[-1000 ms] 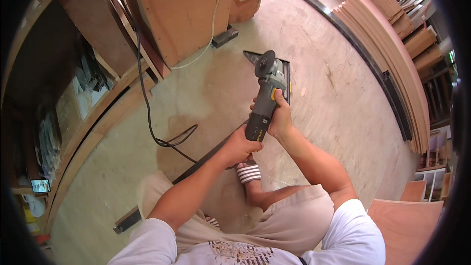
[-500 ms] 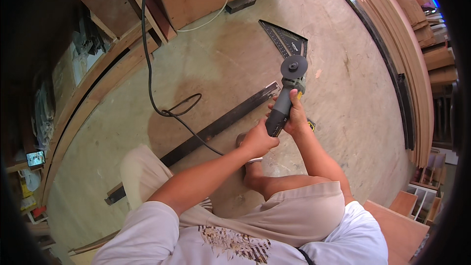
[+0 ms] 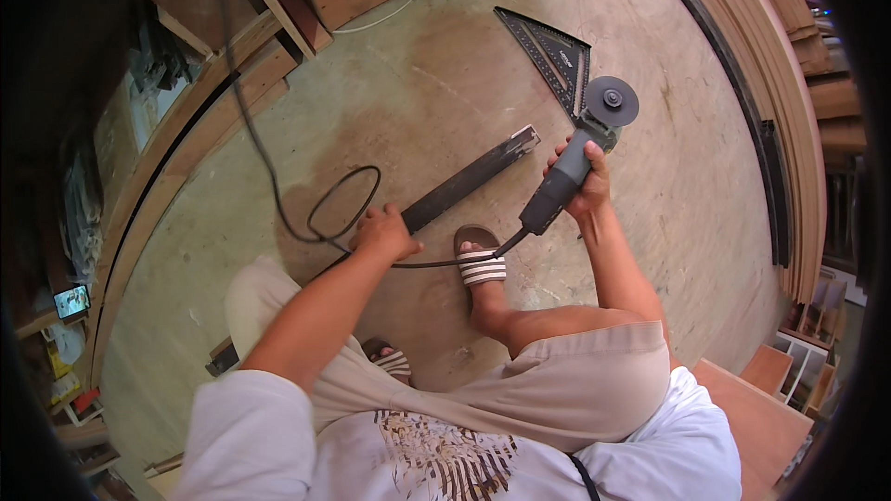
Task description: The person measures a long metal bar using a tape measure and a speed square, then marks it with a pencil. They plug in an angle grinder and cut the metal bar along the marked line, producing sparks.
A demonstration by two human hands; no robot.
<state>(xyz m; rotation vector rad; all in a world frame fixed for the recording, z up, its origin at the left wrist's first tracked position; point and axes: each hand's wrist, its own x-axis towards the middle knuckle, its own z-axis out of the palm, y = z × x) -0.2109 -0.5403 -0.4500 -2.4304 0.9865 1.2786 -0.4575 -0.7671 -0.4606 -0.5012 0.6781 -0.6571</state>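
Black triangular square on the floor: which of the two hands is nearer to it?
Right. The right hand grips the angle grinder just on the near side of the square; the left hand is farther back and left, at the dark bar.

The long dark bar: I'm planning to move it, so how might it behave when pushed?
The dark bar is probably stiff, since its edges look straight. Its flat faces suggest sliding, not rolling. Being long, it may swivel if pushed near one end.
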